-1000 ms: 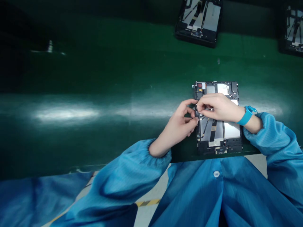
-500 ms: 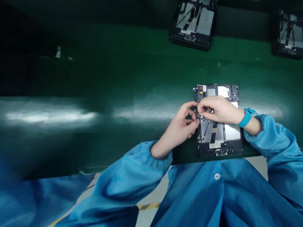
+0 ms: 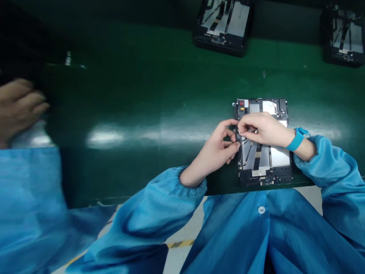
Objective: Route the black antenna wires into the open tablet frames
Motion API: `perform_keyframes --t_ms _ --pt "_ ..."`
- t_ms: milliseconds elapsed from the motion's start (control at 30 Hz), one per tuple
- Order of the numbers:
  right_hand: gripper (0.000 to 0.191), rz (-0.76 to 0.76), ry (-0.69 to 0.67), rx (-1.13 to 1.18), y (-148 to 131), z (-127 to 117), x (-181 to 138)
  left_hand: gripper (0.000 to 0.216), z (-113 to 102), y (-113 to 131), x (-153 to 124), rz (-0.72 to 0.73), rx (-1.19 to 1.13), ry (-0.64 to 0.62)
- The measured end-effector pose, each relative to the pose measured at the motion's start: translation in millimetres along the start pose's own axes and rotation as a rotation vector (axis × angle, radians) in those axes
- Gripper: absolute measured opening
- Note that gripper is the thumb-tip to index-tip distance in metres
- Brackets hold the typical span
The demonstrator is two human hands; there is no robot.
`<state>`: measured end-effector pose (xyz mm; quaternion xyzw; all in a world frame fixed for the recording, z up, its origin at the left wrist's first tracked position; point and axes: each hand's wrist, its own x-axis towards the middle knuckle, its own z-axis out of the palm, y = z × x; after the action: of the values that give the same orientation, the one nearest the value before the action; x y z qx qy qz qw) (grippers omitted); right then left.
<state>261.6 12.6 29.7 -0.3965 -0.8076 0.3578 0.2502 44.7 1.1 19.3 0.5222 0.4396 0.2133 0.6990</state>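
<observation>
An opened tablet (image 3: 261, 160) lies on the green bench in front of me, its inside facing up, with black ribbon cables, silver plates and small boards showing. At its left edge, my left hand (image 3: 218, 152) has its index finger and thumb apart, both touching the frame, the other fingers loosely curled. Reaching over the tablet from the right, my right hand (image 3: 264, 129) has thumb and fingertips pinched together by the same edge. Whatever sits in that pinch is too small to make out. A blue band (image 3: 296, 140) circles my right wrist.
Two stacks of similar open devices stand farther back, one stack (image 3: 224, 28) at upper middle and another stack (image 3: 345, 38) at upper right. At far left a co-worker's hand (image 3: 21, 104) and blue sleeve (image 3: 28, 182) extend over the bench (image 3: 128, 95).
A co-worker's hand and sleeve have come into view at the left. My hands stay at the tablet's left edge with little visible change; the view has shifted slightly.
</observation>
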Motion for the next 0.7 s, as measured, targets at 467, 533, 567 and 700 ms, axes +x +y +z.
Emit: perform_keyframes --t_ms 467,533,567,700 --pt "0.011 0.009 -0.004 -0.015 -0.5 -0.3 0.7 0.060 1.0 4.5 0.6 -0.020 0.003 0.005" --pt "0.011 0.010 -0.003 -0.016 -0.9 -0.3 0.7 0.060 2.6 4.3 0.8 -0.022 0.012 0.020" --pt "0.011 0.009 -0.003 -0.016 -1.0 -0.3 0.7 0.060 3.7 4.5 0.9 -0.024 0.015 0.030" --pt "0.011 -0.008 0.032 -0.004 0.9 1.8 0.3 0.063 8.4 8.6 3.0 -0.054 0.025 0.069"
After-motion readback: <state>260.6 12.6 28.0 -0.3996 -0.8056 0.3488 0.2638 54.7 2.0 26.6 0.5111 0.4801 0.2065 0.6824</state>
